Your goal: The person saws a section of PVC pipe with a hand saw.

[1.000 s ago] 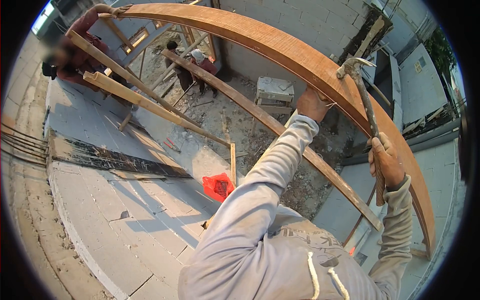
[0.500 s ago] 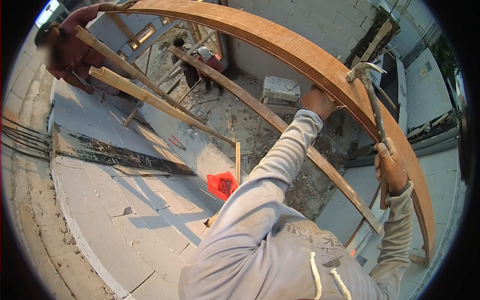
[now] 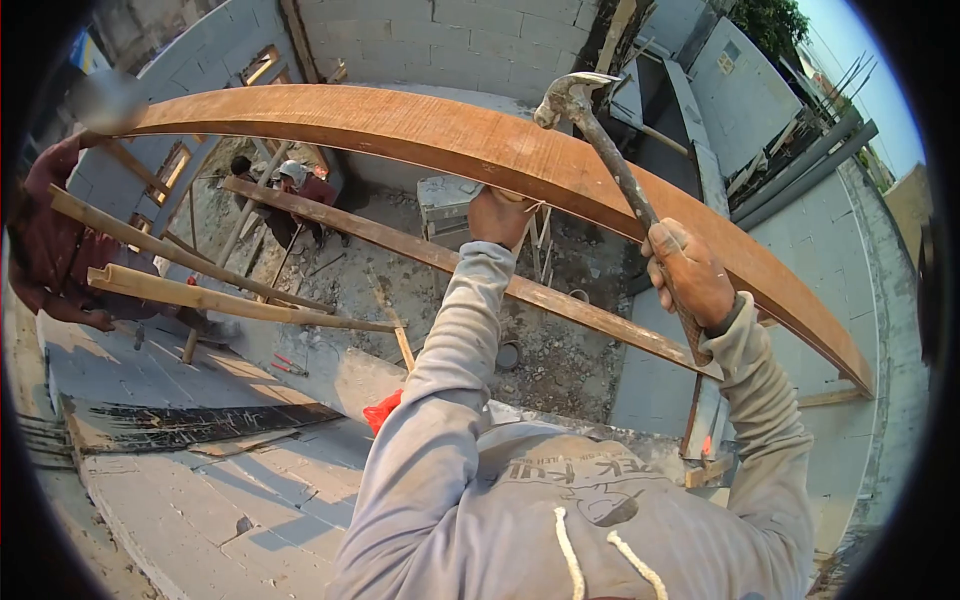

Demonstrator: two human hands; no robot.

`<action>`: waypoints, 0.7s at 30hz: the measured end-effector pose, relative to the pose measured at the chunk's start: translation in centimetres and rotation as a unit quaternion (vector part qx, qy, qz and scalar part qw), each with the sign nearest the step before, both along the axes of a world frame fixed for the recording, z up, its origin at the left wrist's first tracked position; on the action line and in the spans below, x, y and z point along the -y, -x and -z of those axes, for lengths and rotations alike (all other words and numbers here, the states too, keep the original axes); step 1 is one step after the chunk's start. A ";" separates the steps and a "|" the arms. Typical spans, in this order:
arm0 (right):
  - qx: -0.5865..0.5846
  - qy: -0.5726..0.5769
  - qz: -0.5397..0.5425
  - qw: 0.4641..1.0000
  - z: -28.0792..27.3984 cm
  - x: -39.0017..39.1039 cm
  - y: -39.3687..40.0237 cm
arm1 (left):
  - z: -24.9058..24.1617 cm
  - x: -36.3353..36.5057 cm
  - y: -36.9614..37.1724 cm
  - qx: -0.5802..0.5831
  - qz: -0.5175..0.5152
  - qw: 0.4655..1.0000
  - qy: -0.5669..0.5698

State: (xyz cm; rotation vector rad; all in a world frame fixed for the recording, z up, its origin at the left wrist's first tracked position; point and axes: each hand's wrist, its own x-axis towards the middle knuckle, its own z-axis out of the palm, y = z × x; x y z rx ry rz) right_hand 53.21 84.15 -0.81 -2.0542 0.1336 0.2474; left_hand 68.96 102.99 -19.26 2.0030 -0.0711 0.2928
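Note:
A long reddish-brown wooden beam [image 3: 400, 112] spans the view, bowed by the wide lens. My left hand [image 3: 498, 218] is closed at its lower edge, beside a small pale piece and a thin string [image 3: 540, 206]. The fingertips are hidden, so what they grip cannot be made out. Wrapped around the handle of a worn claw hammer [image 3: 610, 155] is my right hand [image 3: 690, 270], on the near side of the beam. The hammer's head shows above the beam's upper edge.
A co-worker in a dark red shirt [image 3: 75, 235] is by the beam's left end. Bamboo poles [image 3: 200, 290] and a wooden plank [image 3: 590, 315] cross below me. Two people [image 3: 300, 190] are on the rubble-covered ground. A block wall [image 3: 250, 490] runs along the lower left.
The view has turned, shifting the scene mostly left. My right hand and the hammer have risen relative to the beam, the hammer head now beyond its upper edge. My left hand stays at the lower edge.

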 end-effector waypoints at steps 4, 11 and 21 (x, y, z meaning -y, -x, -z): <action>-0.018 0.055 -0.016 0.998 0.4 0.2 0.2 | 0.5 0.0 -0.3 -0.019 -0.003 1.000 0.014; 0.292 -0.142 0.013 0.946 -10.3 -0.7 3.2 | 1.6 0.2 -0.7 0.032 -0.026 0.999 0.034; 0.342 -0.032 -0.011 0.939 -4.8 0.6 0.0 | -0.4 -0.1 0.3 -0.061 -0.011 0.998 0.018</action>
